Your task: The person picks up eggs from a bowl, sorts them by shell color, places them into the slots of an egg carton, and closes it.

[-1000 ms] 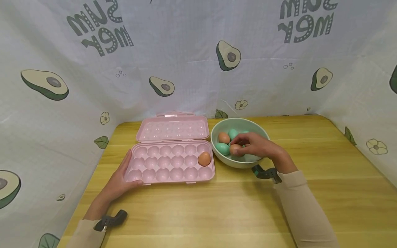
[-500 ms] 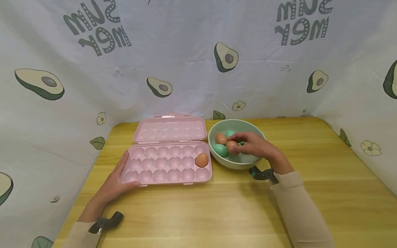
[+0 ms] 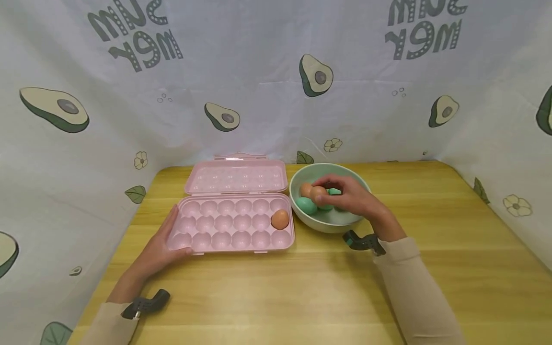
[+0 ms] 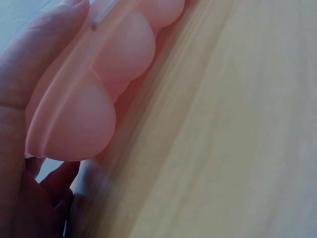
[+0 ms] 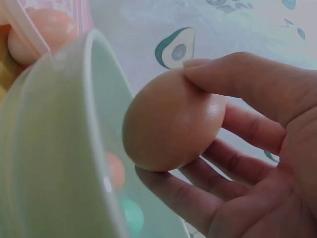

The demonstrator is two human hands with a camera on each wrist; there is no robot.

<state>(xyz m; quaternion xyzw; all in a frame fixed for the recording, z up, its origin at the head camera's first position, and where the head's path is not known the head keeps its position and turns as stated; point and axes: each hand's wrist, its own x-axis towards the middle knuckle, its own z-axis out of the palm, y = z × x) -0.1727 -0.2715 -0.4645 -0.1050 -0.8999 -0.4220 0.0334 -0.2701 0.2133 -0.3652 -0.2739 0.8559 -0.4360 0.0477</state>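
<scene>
My right hand [image 3: 351, 194] pinches a brown egg [image 5: 171, 121] between thumb and fingertips, just above the pale green bowl [image 3: 316, 224]. Inside the bowl lie another brown egg [image 3: 305, 189] and several green eggs [image 3: 306, 206], partly covered by the hand. To the left, a pink egg carton [image 3: 223, 223] lies open, with one brown egg [image 3: 280, 219] in the middle row of its rightmost column. My left hand [image 3: 157, 249] grips the carton's left end, thumb at the front edge and fingers along the side. The left wrist view shows the rounded undersides of the cups beside the thumb [image 4: 39, 54].
The carton's lid [image 3: 237, 177] lies back toward the hanging cloth [image 3: 267, 115] printed with avocados, which closes off the rear and sides. Wooden tabletop [image 3: 267, 292] extends in front of the carton and to the right of the bowl.
My right hand has lifted the brown egg from among the others in the bowl and moved it slightly left. The left hand stays on the carton.
</scene>
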